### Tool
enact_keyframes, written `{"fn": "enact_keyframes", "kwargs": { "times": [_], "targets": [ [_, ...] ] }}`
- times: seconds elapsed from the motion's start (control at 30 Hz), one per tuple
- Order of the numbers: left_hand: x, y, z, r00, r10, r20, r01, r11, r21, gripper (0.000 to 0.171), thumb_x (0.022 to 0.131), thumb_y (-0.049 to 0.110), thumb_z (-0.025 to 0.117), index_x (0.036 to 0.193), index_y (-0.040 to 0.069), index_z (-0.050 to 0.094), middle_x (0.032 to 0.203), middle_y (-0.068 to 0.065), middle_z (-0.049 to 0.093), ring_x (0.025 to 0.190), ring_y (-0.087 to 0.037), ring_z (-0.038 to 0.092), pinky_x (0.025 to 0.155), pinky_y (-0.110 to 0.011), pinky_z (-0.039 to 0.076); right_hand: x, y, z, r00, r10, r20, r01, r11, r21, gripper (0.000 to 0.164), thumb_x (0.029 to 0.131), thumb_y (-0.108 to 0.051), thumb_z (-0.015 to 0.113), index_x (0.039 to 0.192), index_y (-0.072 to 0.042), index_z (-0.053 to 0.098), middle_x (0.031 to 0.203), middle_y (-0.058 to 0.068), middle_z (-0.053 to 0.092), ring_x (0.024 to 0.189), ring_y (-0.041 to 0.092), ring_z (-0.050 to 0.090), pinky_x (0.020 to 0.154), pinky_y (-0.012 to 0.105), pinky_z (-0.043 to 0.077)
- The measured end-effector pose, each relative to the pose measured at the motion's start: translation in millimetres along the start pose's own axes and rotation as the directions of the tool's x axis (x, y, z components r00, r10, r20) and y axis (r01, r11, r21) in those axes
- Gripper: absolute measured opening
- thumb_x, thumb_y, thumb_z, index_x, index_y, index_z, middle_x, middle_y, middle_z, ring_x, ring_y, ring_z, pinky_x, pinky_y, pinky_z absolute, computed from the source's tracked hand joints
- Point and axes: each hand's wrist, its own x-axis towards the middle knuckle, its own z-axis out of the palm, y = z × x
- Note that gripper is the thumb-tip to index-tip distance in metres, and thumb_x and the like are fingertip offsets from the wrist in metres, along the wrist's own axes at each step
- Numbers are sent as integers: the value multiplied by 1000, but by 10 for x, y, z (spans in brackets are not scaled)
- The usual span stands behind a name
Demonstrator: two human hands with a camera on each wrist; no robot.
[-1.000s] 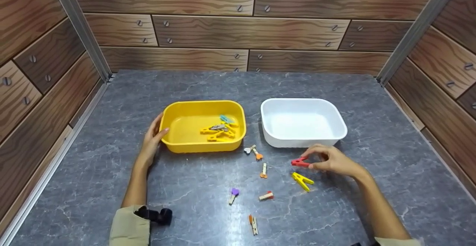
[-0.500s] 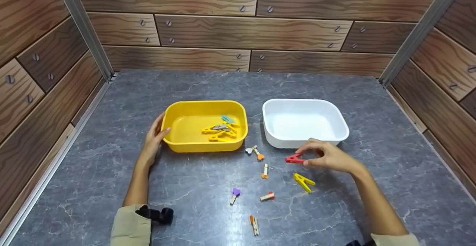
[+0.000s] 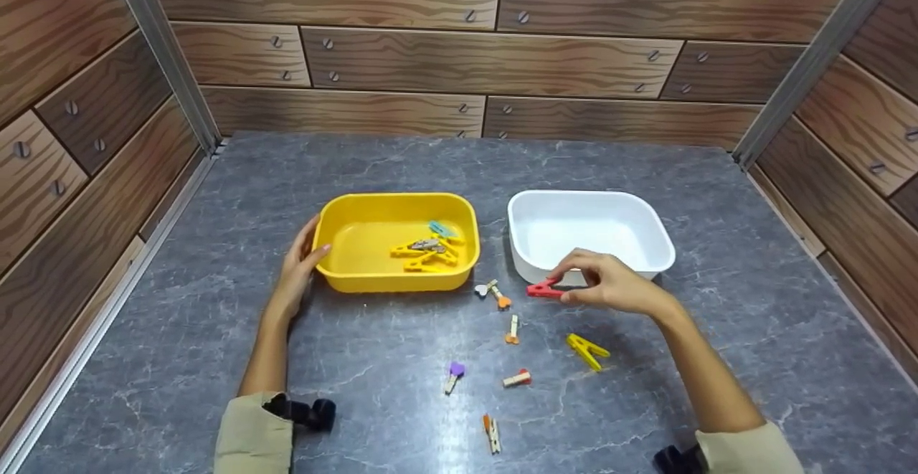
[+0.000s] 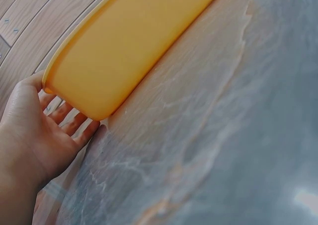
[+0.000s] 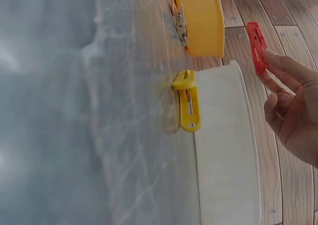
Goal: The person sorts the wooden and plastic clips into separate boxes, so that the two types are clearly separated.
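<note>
My right hand [image 3: 609,284] pinches a red clothespin [image 3: 545,289] between thumb and fingertips, held over the front wall of the white bin [image 3: 527,267]. In the right wrist view the red clothespin [image 5: 257,47] is up off the table. My left hand [image 3: 294,269] grips the left end of the yellow bin [image 3: 394,283], thumb over the rim and fingers along the outer wall; the left wrist view shows these fingers [image 4: 74,123] too. Inside the yellow bin are several yellow clothespins [image 3: 429,264] and a light-blue one [image 3: 442,229]. A yellow clothespin [image 3: 588,352] lies below my right hand.
Several small wooden clothespins lie on the grey table [image 3: 344,388], including one with a purple heart [image 3: 455,377], one with red [image 3: 517,378] and one with orange [image 3: 491,434]. Wood-patterned walls [image 3: 401,62] enclose the table at the back and sides.
My right hand has moved left and away from me, carrying the red clothespin from near the yellow one to the white bin's front wall. The left hand stays on the yellow bin.
</note>
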Motion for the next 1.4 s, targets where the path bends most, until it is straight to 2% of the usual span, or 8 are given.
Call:
{"fn": "enact_keyframes", "kwargs": {
  "times": [0.07,0.2,0.3,0.5,0.77,1.1,1.27,1.4],
  "targets": [
    [-32,66,27,1000,1,5,-1,1000,3,58,95,6,48,146,4,20,149,-9,19,134,-19,20,106,-32,22,48,-36,8,1000,4,-1,-4,1000,-21,23,81,-6,69,104,-4,66,95,3,59,53,12,37,47,22,32],
    [-93,173,79,1000,5,12,-5,1000,6,58,95,5,48,145,2,19,149,-11,19,135,-20,19,106,-33,22,152,122,57,1000,-17,-21,16,998,-54,22,82,-16,70,104,-12,68,95,0,60,55,12,38,49,24,33],
    [-97,171,81,1000,7,8,-7,1000,-1,58,95,5,48,145,3,20,149,-11,20,135,-20,20,106,-33,22,233,240,108,999,-20,-46,17,997,-76,22,82,-19,71,103,-14,68,93,-1,59,57,11,38,50,24,34],
    [-107,186,79,1000,-1,-1,1,1000,29,59,95,10,50,145,3,21,149,-11,20,134,-20,20,106,-32,22,369,182,166,996,-5,-94,-4,996,-94,25,80,-15,73,104,-9,68,93,6,59,58,14,38,51,25,32],
    [-97,178,72,1000,-4,1,4,1000,30,58,95,7,48,145,3,21,149,-12,20,134,-20,21,106,-33,22,536,105,212,991,-39,-124,23,992,-128,24,80,-23,73,102,-15,69,92,-5,59,57,12,37,50,24,31],
    [25,-45,-6,1000,-14,-8,14,1000,-1,58,95,10,50,146,9,23,149,-6,22,133,-15,22,105,-31,23,750,65,325,992,-33,-123,12,986,-164,24,80,-21,73,103,-14,69,92,-3,58,58,13,38,50,25,32],
    [-12,28,16,1000,-19,1,19,1000,-9,58,95,8,49,146,7,21,149,-7,20,134,-18,21,105,-33,23,858,29,370,990,-40,-137,13,980,-197,23,80,-17,73,102,-14,69,96,-2,59,62,13,41,53,27,36],
    [-69,142,58,1000,-15,9,15,1000,-8,58,95,6,48,146,3,19,149,-11,19,134,-21,20,105,-35,23,934,-15,400,988,-2,-152,-29,980,-198,24,80,-18,72,103,-13,68,98,0,58,63,14,44,55,29,38]
  ]
}}
